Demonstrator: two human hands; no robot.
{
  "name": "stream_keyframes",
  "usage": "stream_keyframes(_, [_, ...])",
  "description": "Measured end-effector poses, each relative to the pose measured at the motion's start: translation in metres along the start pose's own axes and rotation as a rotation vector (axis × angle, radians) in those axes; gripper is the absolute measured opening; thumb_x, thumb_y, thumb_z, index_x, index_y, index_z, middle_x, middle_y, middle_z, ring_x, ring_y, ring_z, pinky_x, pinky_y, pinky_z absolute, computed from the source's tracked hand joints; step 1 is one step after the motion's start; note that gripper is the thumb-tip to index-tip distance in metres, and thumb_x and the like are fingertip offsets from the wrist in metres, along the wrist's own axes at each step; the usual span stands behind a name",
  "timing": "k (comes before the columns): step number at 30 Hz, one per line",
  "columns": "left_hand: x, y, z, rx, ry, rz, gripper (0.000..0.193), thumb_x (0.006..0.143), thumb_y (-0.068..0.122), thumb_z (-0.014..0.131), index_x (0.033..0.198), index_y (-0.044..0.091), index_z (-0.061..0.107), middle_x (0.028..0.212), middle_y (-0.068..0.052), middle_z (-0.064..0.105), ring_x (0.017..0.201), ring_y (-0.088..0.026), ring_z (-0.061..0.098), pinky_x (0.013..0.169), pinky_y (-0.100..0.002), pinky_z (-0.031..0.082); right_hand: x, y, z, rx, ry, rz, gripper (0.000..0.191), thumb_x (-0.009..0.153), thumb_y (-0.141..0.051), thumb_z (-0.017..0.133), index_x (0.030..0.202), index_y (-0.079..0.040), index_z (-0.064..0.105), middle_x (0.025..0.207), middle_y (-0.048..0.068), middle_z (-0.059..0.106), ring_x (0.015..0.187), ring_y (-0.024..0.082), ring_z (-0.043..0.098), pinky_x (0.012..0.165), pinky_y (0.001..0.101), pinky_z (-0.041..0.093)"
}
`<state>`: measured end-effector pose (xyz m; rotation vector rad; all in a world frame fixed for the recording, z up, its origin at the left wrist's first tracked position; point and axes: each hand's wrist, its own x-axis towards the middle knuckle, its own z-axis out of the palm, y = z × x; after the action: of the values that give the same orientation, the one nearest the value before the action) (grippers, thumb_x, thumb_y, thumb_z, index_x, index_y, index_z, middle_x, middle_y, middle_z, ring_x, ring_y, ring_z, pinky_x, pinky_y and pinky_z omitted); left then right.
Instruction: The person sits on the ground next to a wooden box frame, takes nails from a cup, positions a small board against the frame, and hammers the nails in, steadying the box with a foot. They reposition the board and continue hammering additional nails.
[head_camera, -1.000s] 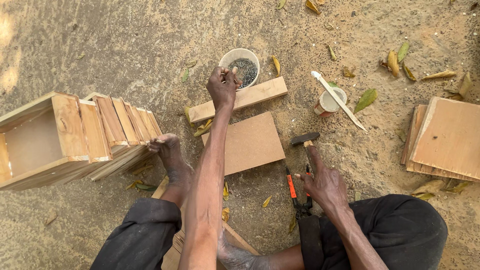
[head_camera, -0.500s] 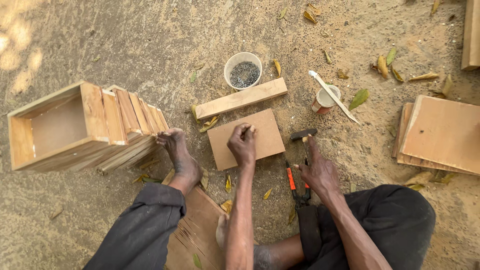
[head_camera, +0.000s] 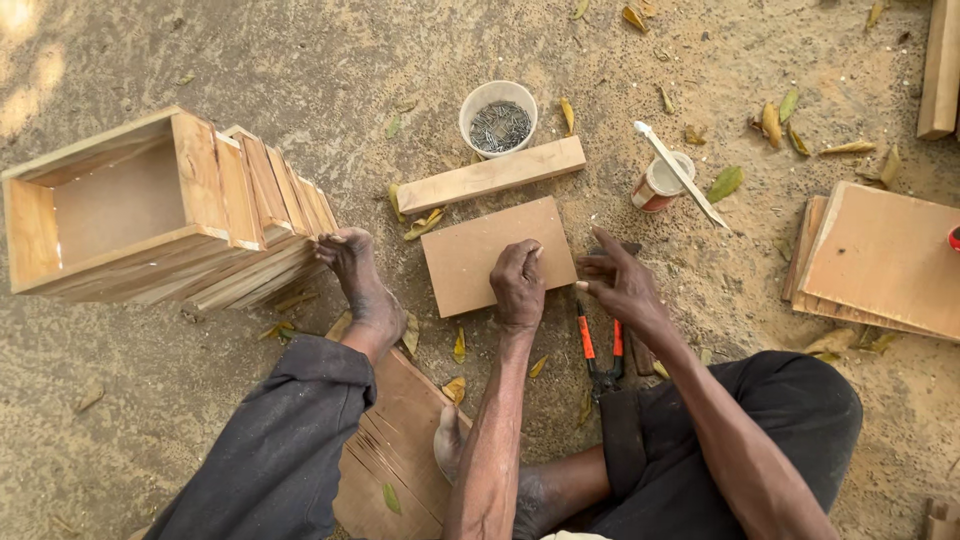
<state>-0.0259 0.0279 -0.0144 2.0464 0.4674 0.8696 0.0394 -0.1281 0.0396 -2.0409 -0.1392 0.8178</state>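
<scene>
My left hand (head_camera: 518, 285) rests as a closed fist on the near edge of a flat square wooden board (head_camera: 480, 250) lying on the sandy ground; whatever is inside the fist is hidden. My right hand (head_camera: 620, 285) hovers just right of it with fingers spread, holding nothing, its fingertips pointing at the left hand. A dark hammer head (head_camera: 630, 247) peeks out beyond the right hand. Orange-handled pliers (head_camera: 598, 345) lie below that hand. A white tub of nails (head_camera: 498, 118) and a wooden batten (head_camera: 490, 175) lie beyond the board.
A stack of open wooden box frames (head_camera: 160, 215) stands at the left beside my bare foot (head_camera: 365, 290). A small glue pot with a stick (head_camera: 660, 180) sits at the right, with stacked boards (head_camera: 880, 260) further right. More boards (head_camera: 400, 450) lie under my legs.
My left hand drew back from the nail tub to the near edge of the square board, closed. My right hand lifted off the hammer and spread its fingers toward the left hand.
</scene>
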Motion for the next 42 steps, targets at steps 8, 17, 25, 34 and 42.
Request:
stream_keyframes(8, [-0.007,-0.003,0.001,0.047,-0.024,0.033,0.012,0.091,-0.001,0.07,0.101,0.005,0.07,0.096,-0.01,0.073,0.088,-0.026,0.072,0.077,-0.037,0.061,0.008,0.005,-0.001,0.483,-0.107,0.012,0.087,0.086,0.002,0.06,0.161,-0.024,0.025,0.142,0.016,0.06,0.13,0.029,0.06,0.108,0.0474,0.052])
stream_keyframes(17, [-0.013,0.009,0.002,0.087,-0.067,0.041,0.013,0.092,-0.001,0.071,0.103,0.005,0.067,0.095,-0.01,0.072,0.088,-0.028,0.072,0.075,-0.04,0.06,0.017,0.022,0.004,0.523,-0.081,-0.032,0.078,0.092,0.004,0.056,0.162,-0.013,0.028,0.125,0.016,0.071,0.109,0.02,0.067,0.097,0.0349,0.056])
stream_keyframes(25, [-0.019,0.013,0.006,0.073,-0.068,0.079,0.014,0.093,0.004,0.073,0.106,0.009,0.068,0.095,-0.008,0.073,0.082,-0.024,0.074,0.068,-0.035,0.062,0.019,0.028,0.005,0.575,-0.094,-0.104,0.078,0.093,0.003,0.063,0.162,-0.009,0.029,0.12,0.016,0.071,0.096,0.016,0.065,0.078,0.0279,0.053])
stream_keyframes(34, [-0.026,0.004,0.01,0.042,-0.082,0.051,0.012,0.097,0.009,0.072,0.107,0.009,0.064,0.089,-0.007,0.071,0.079,-0.02,0.072,0.066,-0.032,0.061,-0.031,0.025,-0.014,-0.812,0.518,-0.278,0.069,0.091,-0.032,0.073,0.152,-0.021,0.042,0.093,0.017,0.066,0.077,0.026,0.061,0.064,0.0399,0.051])
stream_keyframes(42, [-0.027,0.008,0.012,-0.004,-0.096,0.073,0.016,0.095,0.006,0.072,0.108,0.008,0.063,0.089,-0.005,0.067,0.082,-0.02,0.068,0.07,-0.033,0.059,-0.047,0.027,-0.014,-0.624,0.176,0.167,0.079,0.082,-0.017,0.064,0.155,-0.01,0.036,0.078,0.011,0.054,0.06,0.022,0.055,0.046,0.0348,0.042])
